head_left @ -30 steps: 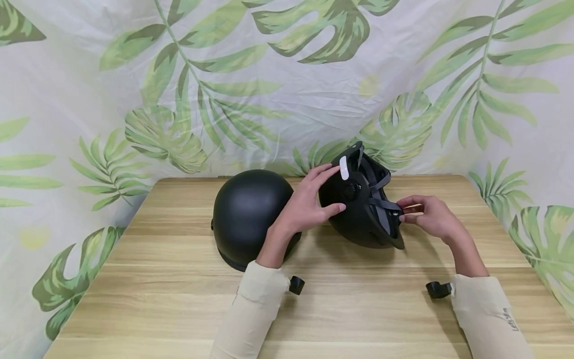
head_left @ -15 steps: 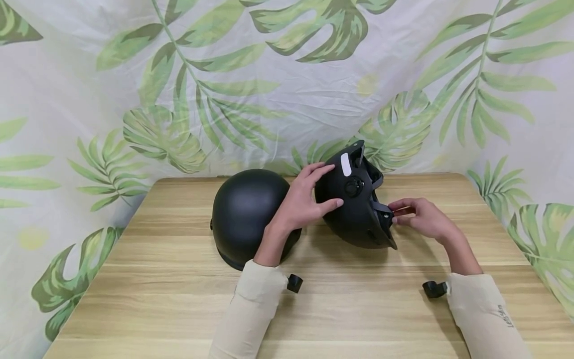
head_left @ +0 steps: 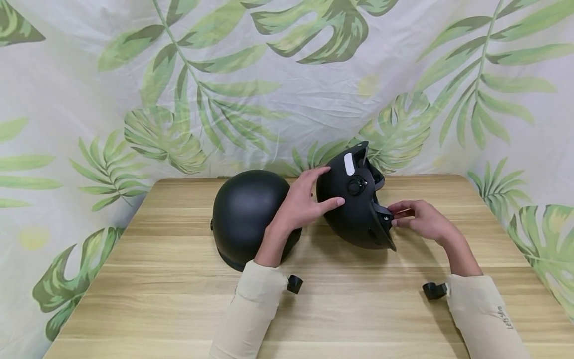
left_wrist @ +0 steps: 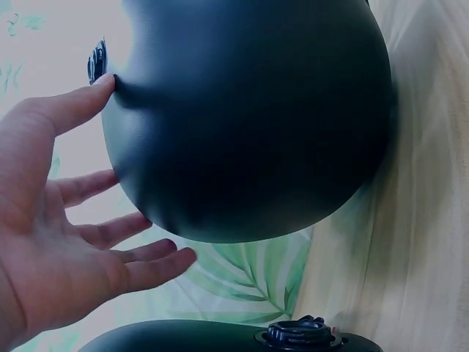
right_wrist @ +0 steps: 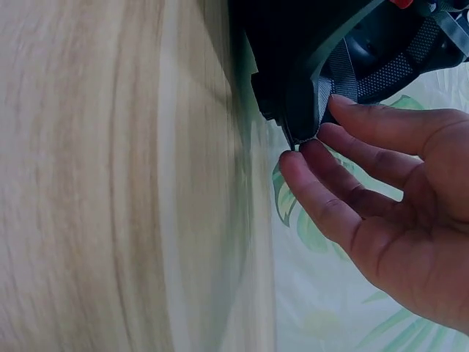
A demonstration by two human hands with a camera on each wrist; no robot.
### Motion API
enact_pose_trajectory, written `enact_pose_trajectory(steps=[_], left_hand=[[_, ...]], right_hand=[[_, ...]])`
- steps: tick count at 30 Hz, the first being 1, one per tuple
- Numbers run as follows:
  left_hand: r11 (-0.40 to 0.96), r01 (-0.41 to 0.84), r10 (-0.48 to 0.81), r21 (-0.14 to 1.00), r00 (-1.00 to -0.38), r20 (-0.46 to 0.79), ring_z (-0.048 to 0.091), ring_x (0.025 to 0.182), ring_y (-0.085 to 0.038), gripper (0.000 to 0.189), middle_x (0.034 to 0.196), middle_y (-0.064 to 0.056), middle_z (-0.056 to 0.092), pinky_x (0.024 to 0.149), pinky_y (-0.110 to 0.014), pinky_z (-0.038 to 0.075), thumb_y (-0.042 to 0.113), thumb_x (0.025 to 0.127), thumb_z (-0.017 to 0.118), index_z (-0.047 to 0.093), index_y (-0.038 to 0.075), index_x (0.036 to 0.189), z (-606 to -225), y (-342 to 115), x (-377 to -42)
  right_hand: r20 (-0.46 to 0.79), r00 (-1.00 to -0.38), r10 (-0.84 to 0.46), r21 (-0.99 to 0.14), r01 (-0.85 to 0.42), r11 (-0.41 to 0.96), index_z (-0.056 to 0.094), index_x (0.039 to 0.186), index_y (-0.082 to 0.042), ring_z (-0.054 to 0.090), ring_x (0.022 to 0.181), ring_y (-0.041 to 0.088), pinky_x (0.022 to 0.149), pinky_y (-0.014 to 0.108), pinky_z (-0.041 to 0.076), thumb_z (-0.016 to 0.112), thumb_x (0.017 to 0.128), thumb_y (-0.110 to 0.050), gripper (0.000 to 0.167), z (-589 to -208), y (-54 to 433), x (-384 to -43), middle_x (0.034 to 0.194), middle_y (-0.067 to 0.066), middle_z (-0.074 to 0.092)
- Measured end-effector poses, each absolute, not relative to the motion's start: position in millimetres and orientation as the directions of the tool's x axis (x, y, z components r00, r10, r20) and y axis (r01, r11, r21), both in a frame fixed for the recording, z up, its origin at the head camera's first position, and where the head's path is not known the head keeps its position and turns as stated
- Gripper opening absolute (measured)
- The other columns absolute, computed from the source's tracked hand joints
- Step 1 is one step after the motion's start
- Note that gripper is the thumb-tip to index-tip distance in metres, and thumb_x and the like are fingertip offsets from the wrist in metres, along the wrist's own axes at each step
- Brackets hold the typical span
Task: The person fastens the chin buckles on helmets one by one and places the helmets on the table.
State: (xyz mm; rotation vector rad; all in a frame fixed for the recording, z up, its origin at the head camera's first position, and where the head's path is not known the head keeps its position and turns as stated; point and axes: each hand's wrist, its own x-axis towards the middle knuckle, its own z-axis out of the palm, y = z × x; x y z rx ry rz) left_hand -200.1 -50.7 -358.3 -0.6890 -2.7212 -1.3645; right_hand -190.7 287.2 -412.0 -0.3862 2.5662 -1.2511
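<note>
A matte black helmet [head_left: 345, 209] lies tipped on its side on the table, its opening facing right. A white sticker [head_left: 349, 164] and a round knob [head_left: 357, 185] mark its shell, and grey straps show inside. My left hand [head_left: 302, 198] rests spread on the crown, thumb and fingertips against the shell. In the left wrist view the left hand [left_wrist: 73, 235] has loosely extended fingers and its thumb near a knob. At the helmet's right edge, my right hand [head_left: 419, 218] pinches the rim. Up close, the right hand [right_wrist: 396, 191] has its thumb inside the edge, fingers outside.
A second black helmet [head_left: 248, 214] stands dome up to the left, partly behind my left forearm. Both sit on a wood-grain table [head_left: 358, 319]. A leaf-patterned cloth [head_left: 233, 45] hangs behind the table's back edge. Small black mounts stick out at both sleeves.
The tipped helmet has turned slightly, its opening swinging away from view and its lower right edge shifting left. My right hand has moved a little left with it; the left thumb stays on the shell.
</note>
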Motion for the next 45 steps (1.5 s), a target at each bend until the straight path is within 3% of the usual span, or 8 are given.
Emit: enact_pose_trajectory(steps=[10, 20, 25, 30, 34, 39, 45], left_hand=[[0.525, 0.426, 0.361, 0.737, -0.895, 0.26, 0.049, 0.142, -0.03, 0.079, 0.158, -0.011, 0.045, 0.115, -0.05, 0.046, 0.043, 0.093, 0.083, 0.049, 0.018, 0.159, -357.8, -46.4, -197.2], [0.487, 0.484, 0.403, 0.728, -0.863, 0.304, 0.043, 0.15, -0.029, 0.076, 0.164, -0.009, 0.04, 0.118, -0.049, 0.043, 0.038, 0.094, 0.081, 0.049, 0.019, 0.16, -358.4, -48.6, -201.2], [0.485, 0.484, 0.41, 0.728, -0.861, 0.3, 0.042, 0.151, -0.029, 0.077, 0.165, -0.008, 0.039, 0.119, -0.05, 0.041, 0.038, 0.094, 0.082, 0.048, 0.02, 0.16, -357.9, -47.9, -200.4], [0.487, 0.488, 0.413, 0.724, -0.86, 0.301, 0.041, 0.151, -0.028, 0.076, 0.165, -0.008, 0.039, 0.12, -0.049, 0.04, 0.038, 0.094, 0.082, 0.049, 0.021, 0.16, -357.4, -46.4, -199.9], [0.49, 0.487, 0.41, 0.723, -0.861, 0.301, 0.042, 0.151, -0.028, 0.077, 0.165, -0.007, 0.039, 0.12, -0.048, 0.04, 0.038, 0.093, 0.082, 0.049, 0.021, 0.16, -356.9, -45.4, -199.3], [0.493, 0.491, 0.411, 0.719, -0.859, 0.305, 0.042, 0.15, -0.028, 0.077, 0.164, -0.008, 0.04, 0.12, -0.048, 0.04, 0.038, 0.093, 0.083, 0.049, 0.02, 0.16, -356.2, -45.1, -198.5], [0.498, 0.493, 0.41, 0.713, -0.859, 0.308, 0.042, 0.15, -0.028, 0.077, 0.164, -0.008, 0.039, 0.121, -0.048, 0.04, 0.038, 0.093, 0.083, 0.049, 0.02, 0.16, -356.4, -45.2, -197.7]], right_hand=[[-0.138, -0.907, -0.398, -0.823, -0.119, 0.556, 0.06, 0.138, 0.012, 0.067, 0.121, 0.042, 0.088, 0.02, 0.056, 0.068, 0.1, -0.002, 0.04, -415.6, 285.9, -191.2, 0.132, 0.029, 0.066], [-0.134, -0.902, -0.412, -0.837, -0.12, 0.535, 0.058, 0.14, 0.013, 0.068, 0.12, 0.041, 0.09, 0.025, 0.058, 0.065, 0.104, -0.004, 0.04, -408.5, 284.9, -190.5, 0.135, 0.03, 0.063], [-0.069, -0.932, -0.355, -0.782, -0.171, 0.6, 0.062, 0.14, 0.006, 0.064, 0.127, 0.042, 0.091, 0.024, 0.056, 0.065, 0.106, -0.014, 0.039, -397.9, 280.3, -187.7, 0.14, 0.026, 0.063], [0.021, -0.963, -0.269, -0.756, -0.192, 0.626, 0.063, 0.143, -0.001, 0.063, 0.127, 0.034, 0.091, 0.021, 0.051, 0.063, 0.109, -0.028, 0.043, -377.9, 266.6, -181.2, 0.138, 0.021, 0.067], [0.116, -0.965, -0.234, -0.824, -0.225, 0.52, 0.061, 0.145, -0.002, 0.067, 0.118, 0.021, 0.092, 0.018, 0.054, 0.06, 0.11, -0.028, 0.044, -361.7, 251.4, -172.8, 0.137, 0.017, 0.067], [0.25, -0.944, -0.216, -0.903, -0.308, 0.3, 0.053, 0.15, 0.004, 0.07, 0.112, 0.009, 0.096, 0.024, 0.058, 0.057, 0.111, -0.017, 0.044, -342.8, 231.8, -158.0, 0.138, 0.012, 0.063], [0.274, -0.943, -0.187, -0.896, -0.322, 0.307, 0.054, 0.153, -0.004, 0.064, 0.12, 0.007, 0.095, 0.016, 0.055, 0.065, 0.107, -0.012, 0.048, -328.8, 212.2, -144.0, 0.146, 0.015, 0.058]])
